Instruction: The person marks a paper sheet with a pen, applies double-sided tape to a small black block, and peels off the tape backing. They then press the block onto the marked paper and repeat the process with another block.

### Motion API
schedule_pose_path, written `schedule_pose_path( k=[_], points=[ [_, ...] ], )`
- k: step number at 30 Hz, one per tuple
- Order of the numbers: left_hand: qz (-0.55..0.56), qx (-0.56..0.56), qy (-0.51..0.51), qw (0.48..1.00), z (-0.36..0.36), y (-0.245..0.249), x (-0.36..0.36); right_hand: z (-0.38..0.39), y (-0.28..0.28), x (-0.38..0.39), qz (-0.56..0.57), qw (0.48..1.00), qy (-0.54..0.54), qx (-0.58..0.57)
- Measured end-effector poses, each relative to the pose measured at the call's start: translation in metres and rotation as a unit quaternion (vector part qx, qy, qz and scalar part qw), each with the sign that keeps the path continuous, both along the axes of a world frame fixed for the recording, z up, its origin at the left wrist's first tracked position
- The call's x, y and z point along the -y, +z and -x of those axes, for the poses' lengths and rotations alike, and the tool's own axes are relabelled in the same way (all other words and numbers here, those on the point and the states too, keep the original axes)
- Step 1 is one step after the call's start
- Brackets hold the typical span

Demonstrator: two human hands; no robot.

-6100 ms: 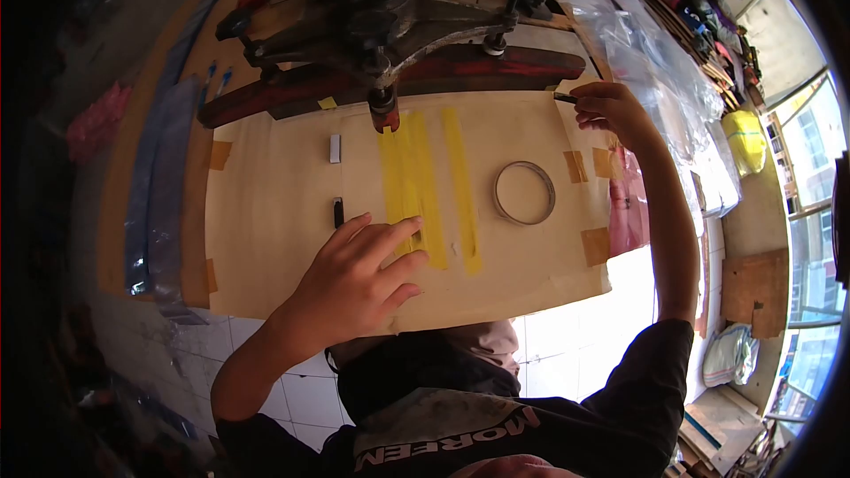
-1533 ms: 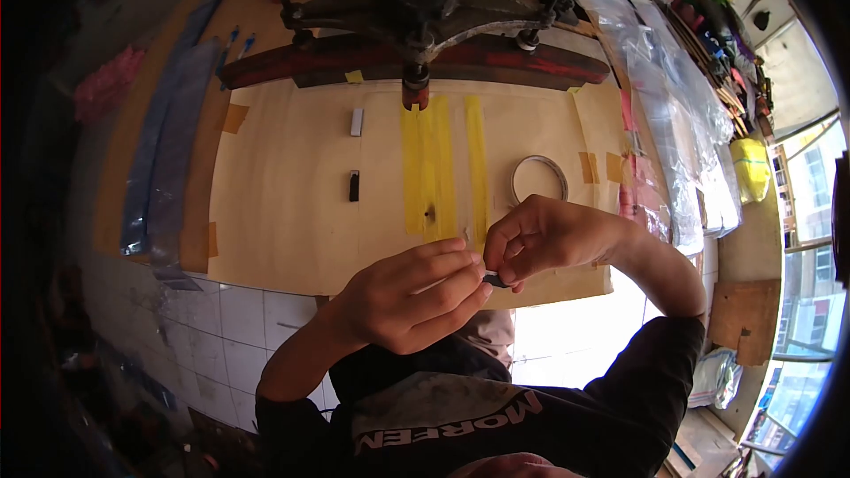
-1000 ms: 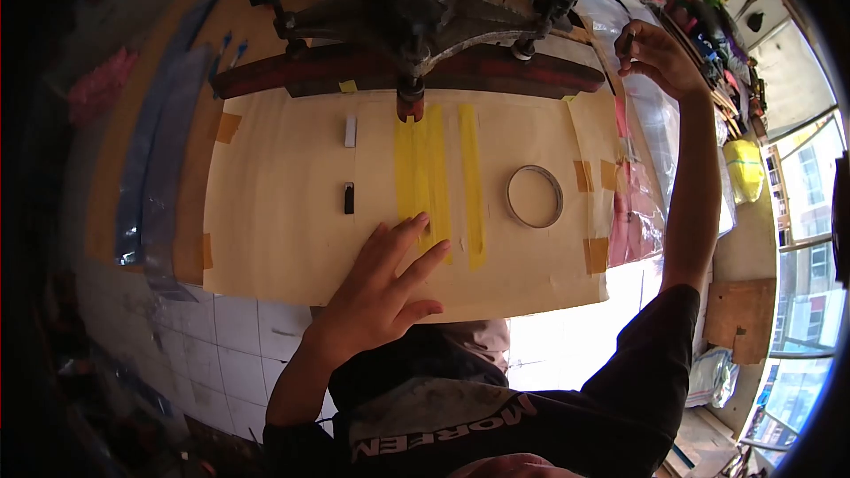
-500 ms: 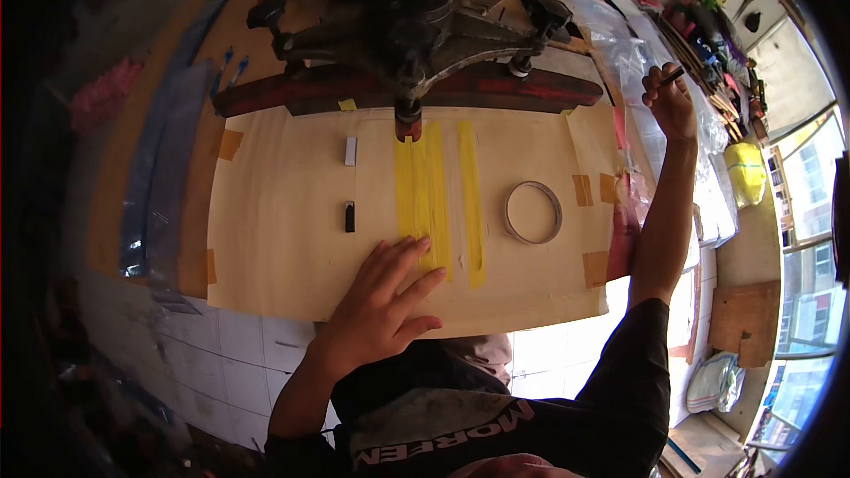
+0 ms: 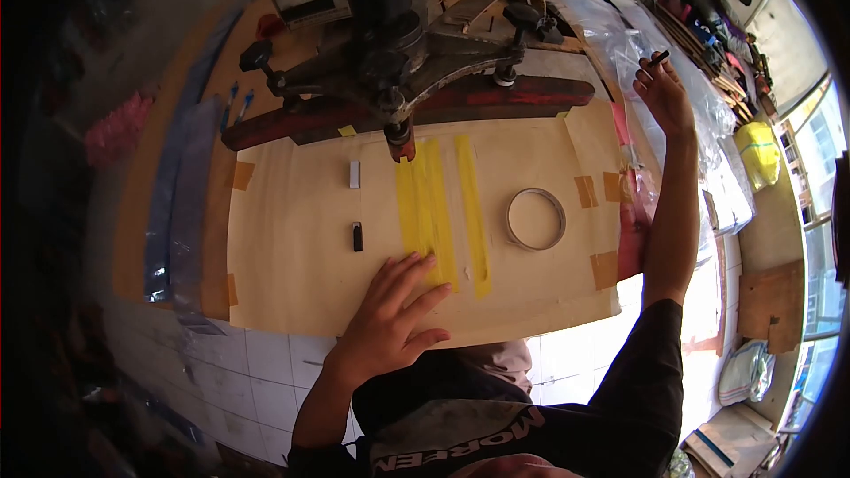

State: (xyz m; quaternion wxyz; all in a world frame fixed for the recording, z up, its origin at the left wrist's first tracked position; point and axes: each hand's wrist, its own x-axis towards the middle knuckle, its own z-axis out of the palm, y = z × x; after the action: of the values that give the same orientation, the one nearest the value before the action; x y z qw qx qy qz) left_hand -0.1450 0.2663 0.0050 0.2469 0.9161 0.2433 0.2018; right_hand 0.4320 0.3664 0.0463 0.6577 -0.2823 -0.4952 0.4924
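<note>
My left hand [image 5: 390, 310] lies palm down with fingers spread near the front edge of a tan sheet [image 5: 292, 248]. Its fingertips touch the lower end of the yellow tape strips [image 5: 425, 212]; another yellow strip [image 5: 474, 221] runs alongside. Out to the right, above clear plastic, my right hand [image 5: 666, 99] is raised and pinches a small black stick-like tool [image 5: 658, 59], whose kind I cannot make out. On the sheet sit a tape roll [image 5: 536, 219], a small white block [image 5: 354, 174] and a small black piece [image 5: 358, 236].
A black clamp frame [image 5: 394, 93] with a dark red curved bar [image 5: 505, 99] crosses the sheet's far side. Brown tape pieces [image 5: 605, 270] mark the sheet's edges. Plastic sheeting [image 5: 611, 31] covers the right side; blue strips [image 5: 181, 168] lie on the left.
The view has shifted, so the table appears slightly lower and further right. My left hand stays on the tape strips. My right hand remains raised with the black tool turned slightly.
</note>
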Motion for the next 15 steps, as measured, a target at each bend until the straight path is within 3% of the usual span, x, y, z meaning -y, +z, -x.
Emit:
schedule_pose_path(
  k=[10, 15],
  points=[
    [-0.003, 0.003, 0.01, 1.0, 0.0, -0.001, 0.001, 0.008, 0.001, -0.002, 0.021, 0.999, -0.028, 0.001],
    [-0.005, 0.0, 0.008, 1.0, 0.0, -0.002, 0.002, 0.007, 0.006, -0.012, 0.039, 0.992, -0.048, 0.111]
  ],
)
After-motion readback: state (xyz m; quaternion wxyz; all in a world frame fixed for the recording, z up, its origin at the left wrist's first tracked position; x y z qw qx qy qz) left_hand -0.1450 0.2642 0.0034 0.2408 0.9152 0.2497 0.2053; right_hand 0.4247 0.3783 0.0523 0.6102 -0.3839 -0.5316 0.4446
